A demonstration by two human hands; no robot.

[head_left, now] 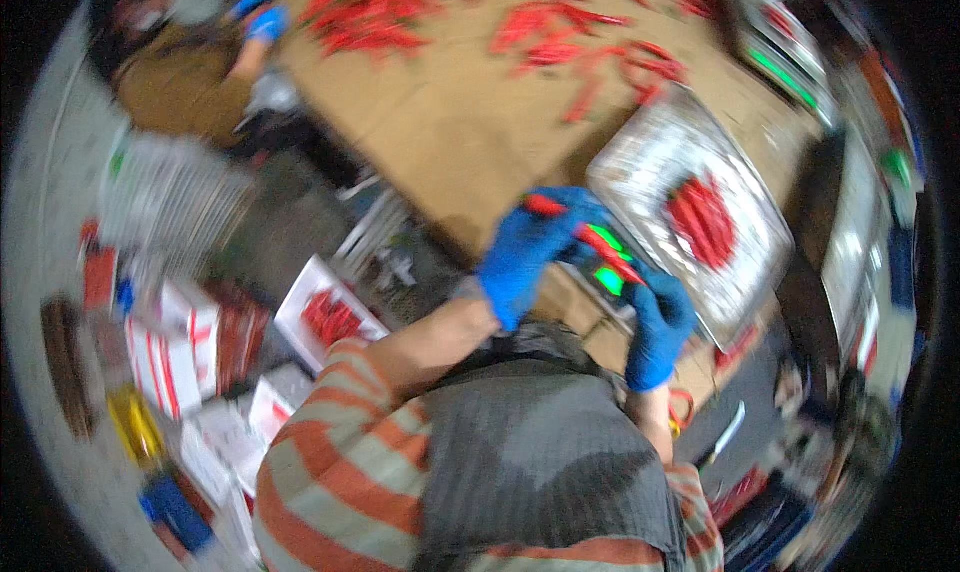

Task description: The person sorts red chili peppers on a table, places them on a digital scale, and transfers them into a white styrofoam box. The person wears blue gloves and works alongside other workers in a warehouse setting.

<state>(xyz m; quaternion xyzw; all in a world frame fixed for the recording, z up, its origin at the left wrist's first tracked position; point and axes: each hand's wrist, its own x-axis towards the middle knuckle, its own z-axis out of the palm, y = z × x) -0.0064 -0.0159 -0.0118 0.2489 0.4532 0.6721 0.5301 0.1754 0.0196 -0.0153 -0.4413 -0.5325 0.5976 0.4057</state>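
A slender red chili (610, 256) is clasped by the curled, blue-gloved left hand (540, 244); its tip is met by the right hand (660, 324), whose grip cannot be told, beside a shiny, rectangular metal pan (640, 162).

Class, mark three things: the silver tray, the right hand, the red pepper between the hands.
Silver tray (648, 157), head view: bare surface.
Right hand (659, 324), head view: gloved middle.
Red pepper (606, 252), head view: exposed middle.

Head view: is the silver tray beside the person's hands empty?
No, a bunch of red peppers lies on the silver tray, with bare metal showing around it.
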